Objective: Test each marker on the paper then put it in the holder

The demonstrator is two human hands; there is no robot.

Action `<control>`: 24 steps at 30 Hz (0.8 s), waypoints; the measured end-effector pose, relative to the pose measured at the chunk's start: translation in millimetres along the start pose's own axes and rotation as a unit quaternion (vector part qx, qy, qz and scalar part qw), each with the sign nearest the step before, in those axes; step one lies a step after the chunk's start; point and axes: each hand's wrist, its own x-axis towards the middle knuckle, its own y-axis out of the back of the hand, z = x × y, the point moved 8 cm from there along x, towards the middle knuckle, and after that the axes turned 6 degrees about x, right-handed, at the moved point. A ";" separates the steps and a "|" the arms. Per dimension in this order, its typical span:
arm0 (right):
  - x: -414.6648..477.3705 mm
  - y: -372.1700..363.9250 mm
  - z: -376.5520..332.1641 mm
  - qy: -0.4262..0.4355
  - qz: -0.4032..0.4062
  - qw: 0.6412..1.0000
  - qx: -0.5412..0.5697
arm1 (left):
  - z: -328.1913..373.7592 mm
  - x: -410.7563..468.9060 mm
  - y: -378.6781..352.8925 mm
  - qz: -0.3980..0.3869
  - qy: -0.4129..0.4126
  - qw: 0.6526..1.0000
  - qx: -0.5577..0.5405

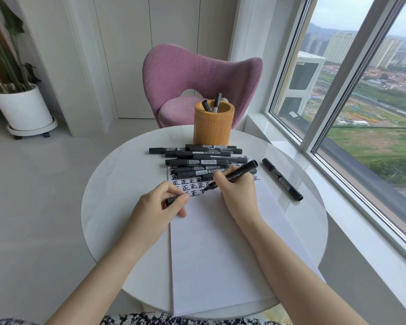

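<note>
My right hand grips an uncapped black marker with its tip down on the white paper, beside rows of black written characters. My left hand rests on the paper's left edge and pinches the marker's black cap. A pile of several black markers lies across the paper's far end. One more black marker lies alone to the right. The wooden holder stands at the table's far edge with two markers in it.
The round white table fills the middle of the view. A pink chair stands behind it. A window and its sill run along the right. A potted plant stands on the floor at the far left.
</note>
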 end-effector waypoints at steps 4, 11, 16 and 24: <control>-0.2 -2.3 0.7 -0.001 -0.011 1.000 0.006 | -0.1 0.5 -0.8 -0.001 0.002 1.000 -0.003; -0.4 -4.4 2.1 -0.006 -0.020 1.000 -0.001 | -0.1 1.0 -0.8 -0.002 0.002 1.000 -0.001; -0.6 -5.6 1.9 -0.008 -0.019 1.000 -0.003 | 1.0 1.7 -0.3 -0.001 0.000 1.000 0.002; -2.1 -4.7 -0.8 -0.012 -0.022 1.000 -0.007 | -0.9 1.0 -0.7 -0.003 0.007 1.000 0.000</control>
